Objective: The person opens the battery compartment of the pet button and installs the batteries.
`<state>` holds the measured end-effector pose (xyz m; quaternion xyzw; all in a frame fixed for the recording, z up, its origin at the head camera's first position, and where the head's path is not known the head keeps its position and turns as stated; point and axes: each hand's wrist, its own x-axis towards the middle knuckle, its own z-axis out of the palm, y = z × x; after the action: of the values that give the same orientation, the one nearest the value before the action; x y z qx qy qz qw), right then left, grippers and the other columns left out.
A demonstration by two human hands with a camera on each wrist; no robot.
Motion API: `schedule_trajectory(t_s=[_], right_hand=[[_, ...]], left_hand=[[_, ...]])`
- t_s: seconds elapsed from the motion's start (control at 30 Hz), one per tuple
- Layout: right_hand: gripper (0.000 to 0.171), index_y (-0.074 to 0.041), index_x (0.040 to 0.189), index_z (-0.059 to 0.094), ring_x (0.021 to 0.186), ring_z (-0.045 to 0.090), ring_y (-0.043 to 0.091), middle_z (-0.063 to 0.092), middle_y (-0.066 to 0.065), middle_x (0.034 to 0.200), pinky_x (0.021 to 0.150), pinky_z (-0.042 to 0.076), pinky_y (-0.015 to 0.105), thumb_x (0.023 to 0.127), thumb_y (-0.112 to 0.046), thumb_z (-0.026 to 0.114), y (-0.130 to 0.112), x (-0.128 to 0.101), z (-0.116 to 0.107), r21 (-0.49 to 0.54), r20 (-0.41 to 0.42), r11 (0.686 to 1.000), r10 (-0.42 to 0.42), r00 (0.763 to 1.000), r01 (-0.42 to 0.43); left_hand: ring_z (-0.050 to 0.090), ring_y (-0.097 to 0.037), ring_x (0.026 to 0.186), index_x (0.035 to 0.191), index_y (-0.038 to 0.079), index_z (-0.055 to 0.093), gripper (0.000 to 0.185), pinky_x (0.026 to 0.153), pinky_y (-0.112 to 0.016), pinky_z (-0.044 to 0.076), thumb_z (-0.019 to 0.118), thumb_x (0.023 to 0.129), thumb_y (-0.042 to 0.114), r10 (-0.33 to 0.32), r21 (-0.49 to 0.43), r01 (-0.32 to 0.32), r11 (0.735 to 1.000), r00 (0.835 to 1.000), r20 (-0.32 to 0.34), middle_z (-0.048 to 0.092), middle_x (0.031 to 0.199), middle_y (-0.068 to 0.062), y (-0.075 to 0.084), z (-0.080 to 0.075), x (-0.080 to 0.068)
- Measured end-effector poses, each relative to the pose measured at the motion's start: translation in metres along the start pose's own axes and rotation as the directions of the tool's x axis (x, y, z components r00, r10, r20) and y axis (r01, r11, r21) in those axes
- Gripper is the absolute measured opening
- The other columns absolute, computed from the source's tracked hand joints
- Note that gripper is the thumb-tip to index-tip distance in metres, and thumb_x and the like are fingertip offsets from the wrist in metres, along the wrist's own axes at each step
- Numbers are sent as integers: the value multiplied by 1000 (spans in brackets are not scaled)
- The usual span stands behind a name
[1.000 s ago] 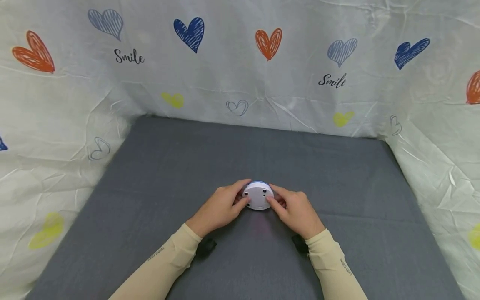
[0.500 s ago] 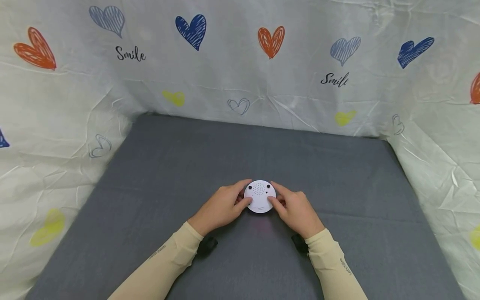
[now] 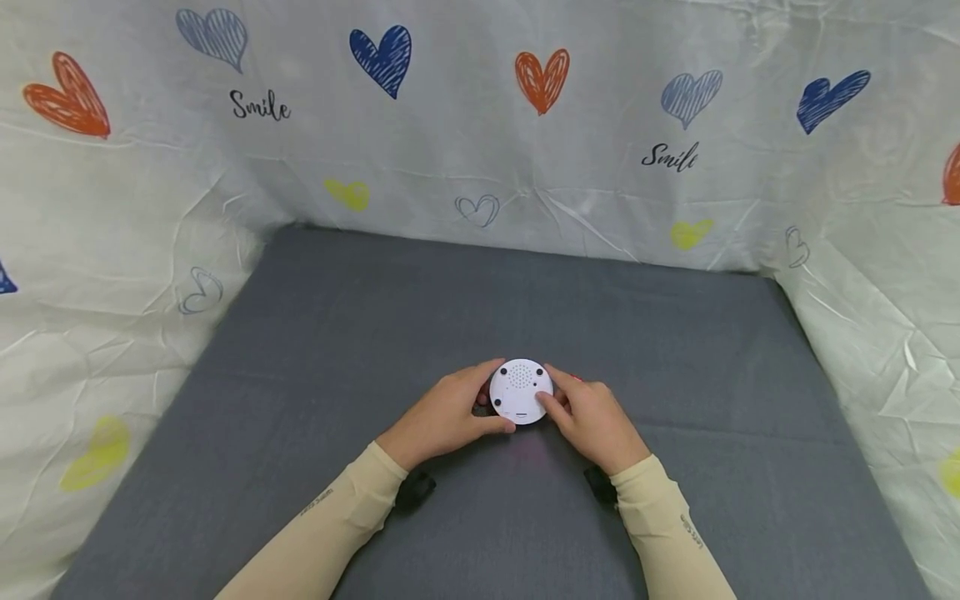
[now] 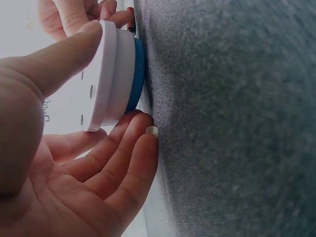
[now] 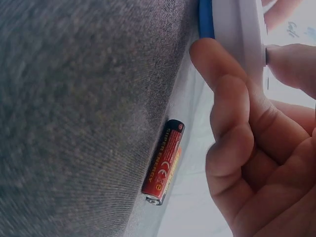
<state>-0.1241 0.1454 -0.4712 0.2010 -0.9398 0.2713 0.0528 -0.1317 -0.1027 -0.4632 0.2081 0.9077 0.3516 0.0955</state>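
Observation:
Both hands hold a round white device (image 3: 521,400) with its back face up, showing a cluster of small holes, dark round feet and a small slot. A blue band (image 4: 138,74) runs around its far side, close over the cloth. My left hand (image 3: 442,417) grips the left side, the thumb at the near edge and fingers curled under it. From the right, my right hand (image 3: 596,421) pinches it, with thumb on the back face and index finger along the rim. A red and black battery (image 5: 165,162) lies on the cloth beyond the right hand, mostly hidden in the head view.
Dark grey cloth (image 3: 375,308) covers the table around the hands. A white curtain (image 3: 450,150) printed with hearts and "Smile" hangs at the back and both sides. Dark wrist cameras (image 3: 415,493) sit under both wrists.
The device has tipped so its back face now points up at the head view. My left thumb has slid off that face to the near edge. A bit of red now shows behind the right hand.

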Motion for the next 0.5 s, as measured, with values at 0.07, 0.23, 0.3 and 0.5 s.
schedule_trajectory(t_s=[0.07,0.23,0.3,0.5], right_hand=[[44,-3,143,69,59,49,2,64,-8,74,60,45,24,105,-24,73,0,0,0,-11,1,1000,5,1000,-5],[45,-3,144,68,60,49,2,64,-8,74,61,45,25,105,-25,74,0,-1,1,-33,-3,999,8,1000,-8],[45,-3,144,69,60,49,2,64,-8,74,61,45,25,105,-25,74,1,-1,2,-39,-11,999,4,1000,-4],[46,-4,143,69,61,49,2,64,-7,75,61,45,25,104,-27,75,1,-2,2,-42,-19,999,4,1000,-4]], left_hand=[[63,-12,100,160,17,51,83,89,-33,53,90,91,40,-7,9,6,1000,1000,5,68,115,5,0,0,0],[59,-12,95,161,19,50,78,84,-33,50,84,95,43,-23,43,22,999,1000,17,64,107,4,-1,1,-1],[58,-12,93,161,21,50,77,82,-33,49,84,96,44,-27,48,26,999,999,19,63,105,4,-1,1,0],[59,-11,95,162,18,48,77,85,-33,51,82,98,44,-31,45,30,999,999,22,64,109,3,-2,0,-1]])
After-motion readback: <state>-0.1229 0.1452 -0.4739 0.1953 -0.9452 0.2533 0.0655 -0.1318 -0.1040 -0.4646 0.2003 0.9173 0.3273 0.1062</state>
